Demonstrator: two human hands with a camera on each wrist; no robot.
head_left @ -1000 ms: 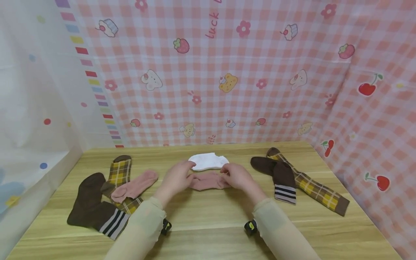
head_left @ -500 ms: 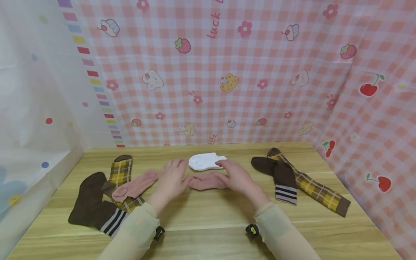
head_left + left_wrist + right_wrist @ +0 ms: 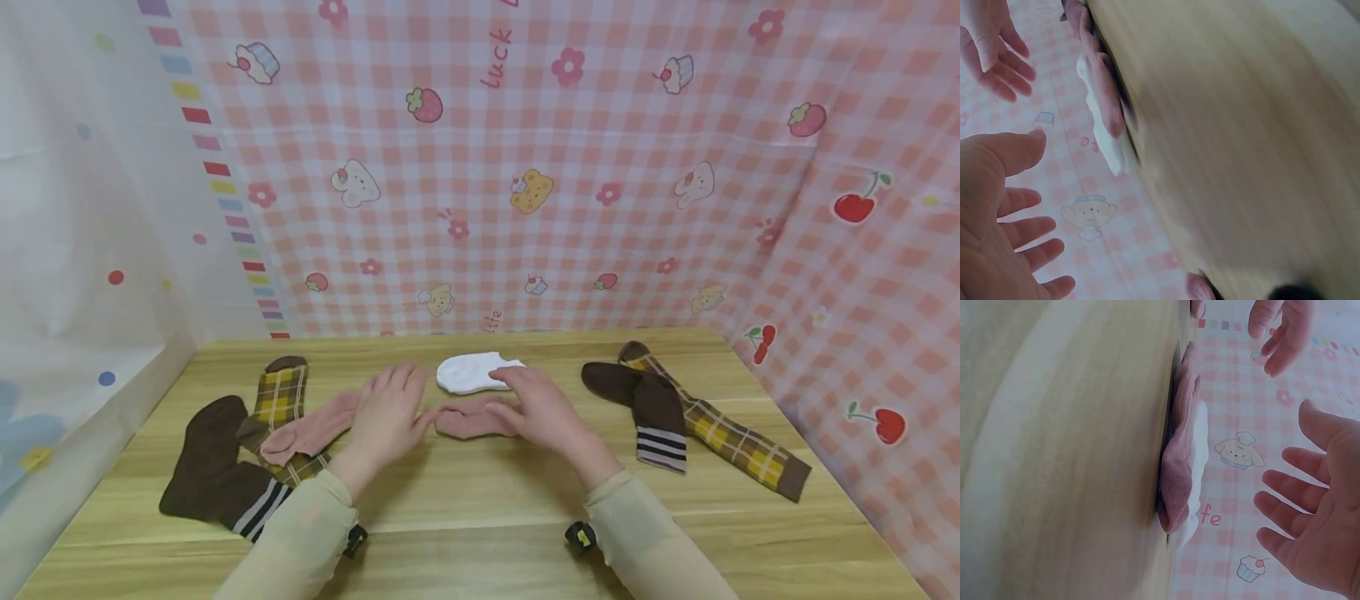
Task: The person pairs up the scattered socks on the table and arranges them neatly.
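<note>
A pink sock (image 3: 472, 418) lies sideways mid-table, with a white ankle sock (image 3: 468, 373) just behind it. My left hand (image 3: 386, 417) hovers to the left of the pink sock, fingers spread and holding nothing. Over the right ends of both socks is my right hand (image 3: 543, 408), which hides part of them in the head view. From the right wrist view, the right hand (image 3: 1319, 500) is raised off the table with loose, parted fingers, apart from the pink sock (image 3: 1179, 450). The left wrist view also has the left hand (image 3: 1004, 219) with nothing in it.
At the left, a second pink sock (image 3: 311, 429) lies across a yellow plaid sock (image 3: 281, 398), beside a dark brown striped sock (image 3: 206, 467). Another brown sock (image 3: 656, 408) overlaps a plaid sock (image 3: 742, 442) at the right. Patterned cloth (image 3: 480, 167) hangs behind the wooden table (image 3: 465, 533).
Both hands have let go of the pink sock's ends. The left hand has moved left and its fingers have straightened. The right hand has lifted slightly. The central socks stay in place.
</note>
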